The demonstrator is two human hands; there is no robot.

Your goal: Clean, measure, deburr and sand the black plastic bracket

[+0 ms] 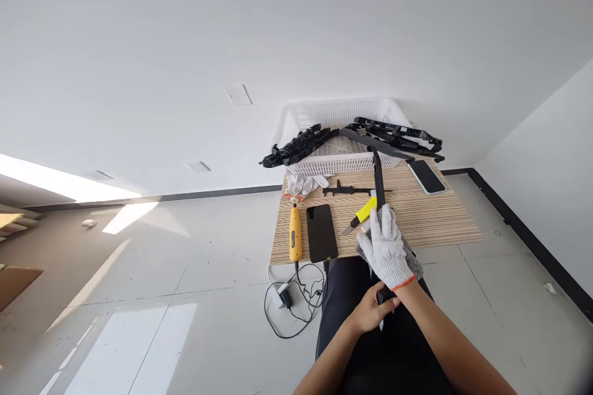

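Observation:
My left hand (369, 311), bare, is closed around the near end of a long black plastic trim piece (378, 182), above my lap. My right hand (387, 252) wears a white knitted glove with an orange cuff. It lies over the middle of the same piece, fingers pointing forward along it and the grip partly hidden. Under the glove, a grey cloth (416, 266) shows at the table's front edge. A yellow utility knife (367, 210) with its blade out lies just left of my gloved fingers.
On the wood-striped table (435, 216) are a yellow rotary tool (295, 236), a black phone (321, 233), another phone (427, 176), a white glove (303, 184) and a thin black part (347, 189). Behind, a white basket (343, 165) holds black plastic parts. Cables (296, 335) hang at the left.

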